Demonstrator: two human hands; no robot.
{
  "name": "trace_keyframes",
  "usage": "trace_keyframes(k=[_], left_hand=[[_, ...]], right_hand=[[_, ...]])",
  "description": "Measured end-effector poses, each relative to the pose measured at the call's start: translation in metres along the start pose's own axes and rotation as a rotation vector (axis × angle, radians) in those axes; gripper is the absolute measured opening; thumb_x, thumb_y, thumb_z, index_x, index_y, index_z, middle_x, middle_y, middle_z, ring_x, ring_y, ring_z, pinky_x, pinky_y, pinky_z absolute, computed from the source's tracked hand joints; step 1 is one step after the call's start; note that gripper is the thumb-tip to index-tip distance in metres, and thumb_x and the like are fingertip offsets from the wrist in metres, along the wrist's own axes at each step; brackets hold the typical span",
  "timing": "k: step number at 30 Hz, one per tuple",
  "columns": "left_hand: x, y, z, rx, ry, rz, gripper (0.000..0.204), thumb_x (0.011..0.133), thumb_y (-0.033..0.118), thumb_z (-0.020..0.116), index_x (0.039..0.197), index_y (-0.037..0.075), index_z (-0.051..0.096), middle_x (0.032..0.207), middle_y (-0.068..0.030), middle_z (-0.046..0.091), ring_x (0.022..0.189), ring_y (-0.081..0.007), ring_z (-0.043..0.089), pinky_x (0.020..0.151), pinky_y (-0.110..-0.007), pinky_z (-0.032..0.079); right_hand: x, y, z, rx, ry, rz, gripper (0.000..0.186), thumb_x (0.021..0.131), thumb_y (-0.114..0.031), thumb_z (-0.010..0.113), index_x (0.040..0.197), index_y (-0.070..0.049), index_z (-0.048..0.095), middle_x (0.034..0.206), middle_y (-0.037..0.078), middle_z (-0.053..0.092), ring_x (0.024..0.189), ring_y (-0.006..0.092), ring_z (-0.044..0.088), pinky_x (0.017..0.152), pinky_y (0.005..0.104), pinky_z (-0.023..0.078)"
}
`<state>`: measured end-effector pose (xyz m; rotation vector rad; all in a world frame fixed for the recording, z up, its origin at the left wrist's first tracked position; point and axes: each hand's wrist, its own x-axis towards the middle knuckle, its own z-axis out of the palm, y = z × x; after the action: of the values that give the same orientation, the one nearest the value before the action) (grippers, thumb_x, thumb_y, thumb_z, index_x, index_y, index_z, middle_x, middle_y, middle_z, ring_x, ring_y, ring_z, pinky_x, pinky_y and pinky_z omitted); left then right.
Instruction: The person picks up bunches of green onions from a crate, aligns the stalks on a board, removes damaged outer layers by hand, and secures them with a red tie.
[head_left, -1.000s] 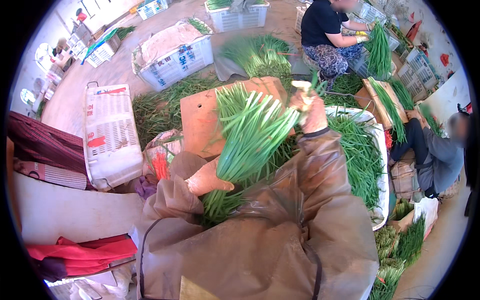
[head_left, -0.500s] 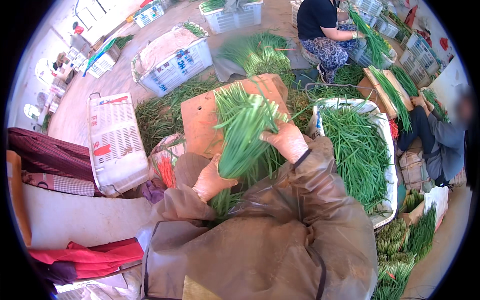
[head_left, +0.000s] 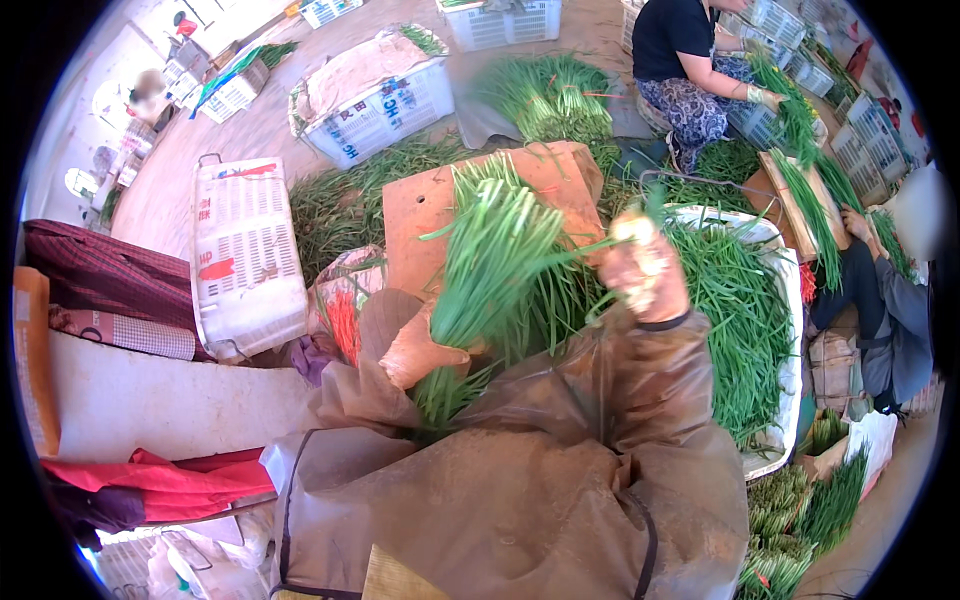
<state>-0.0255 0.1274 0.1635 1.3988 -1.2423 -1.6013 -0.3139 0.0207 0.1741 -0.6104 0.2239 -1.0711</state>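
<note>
My left hand [head_left: 425, 348], in a thin translucent glove, is wrapped round a thick bunch of garlic chives [head_left: 492, 275]. The bunch lies slanted over my lap and the near part of a brown board [head_left: 412, 250], pale stem ends pointing away, green leaves toward me. To the right of the bunch, my right hand [head_left: 645, 268] is raised and closed, blurred by motion. A few chive blades stick out of it, at its left side and top. Some loose green leaves hang below the bunch over my brown waterproof smock [head_left: 520, 500].
A white crate [head_left: 790, 330] full of chives stands at my right. An upturned white crate [head_left: 250, 260] is at the left. Cut leaves [head_left: 340, 215] litter the floor beyond, near a chive pile [head_left: 560, 95]. Two people [head_left: 685, 70] work at the right.
My right hand has left the bunch and moved right and up, with a few blades in it. My left hand keeps its grip on the bunch. The view has shifted slightly.
</note>
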Motion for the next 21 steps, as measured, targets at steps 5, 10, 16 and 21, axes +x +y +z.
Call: trace_keyframes(k=[5,10,16,21], left_hand=[[-0.007,-0.025,-0.015,0.018,0.104,0.011,0.075,0.060,-0.003,0.073,0.127,0.001,0.039,0.116,-0.0075,0.054,0.111,-0.0179,0.049,0.096,-0.032,0.037],[-0.006,-0.022,-0.013,0.067,0.097,-0.019,0.079,0.059,-0.002,0.075,0.129,0.001,0.038,0.118,-0.0066,0.053,0.113,-0.0201,0.048,0.098,-0.032,0.036],[-0.007,-0.031,-0.010,0.002,-0.041,-0.032,0.076,0.060,-0.001,0.076,0.127,0.002,0.040,0.114,-0.0048,0.053,0.108,-0.0169,0.049,0.095,-0.031,0.038],[-0.010,-0.017,-0.005,-0.122,-0.132,-0.083,0.076,0.059,-0.001,0.077,0.125,0.002,0.041,0.112,-0.0035,0.054,0.105,-0.0145,0.049,0.094,-0.030,0.038]], right_hand=[[0.029,-0.064,-0.028,-0.649,0.379,-0.248,0.019,0.089,-0.024,0.055,0.091,-0.006,0.061,0.053,-0.005,0.042,0.044,0.0068,0.038,0.040,0.0204,0.028],[0.052,-0.043,-0.031,-2.205,0.282,0.074,0.046,0.073,-0.030,0.068,0.113,-0.008,0.060,0.110,0.015,0.062,0.103,0.0306,0.057,0.088,0.0348,0.044],[0.081,0.011,0.037,-1.869,-0.096,0.267,0.034,0.072,-0.031,0.069,0.095,-0.006,0.067,0.096,0.018,0.065,0.096,0.0280,0.060,0.082,0.0364,0.045],[0.078,0.024,-0.008,-1.488,-0.188,0.193,0.030,0.078,-0.029,0.068,0.099,-0.008,0.067,0.089,0.011,0.067,0.088,0.0213,0.063,0.082,0.0336,0.046]])
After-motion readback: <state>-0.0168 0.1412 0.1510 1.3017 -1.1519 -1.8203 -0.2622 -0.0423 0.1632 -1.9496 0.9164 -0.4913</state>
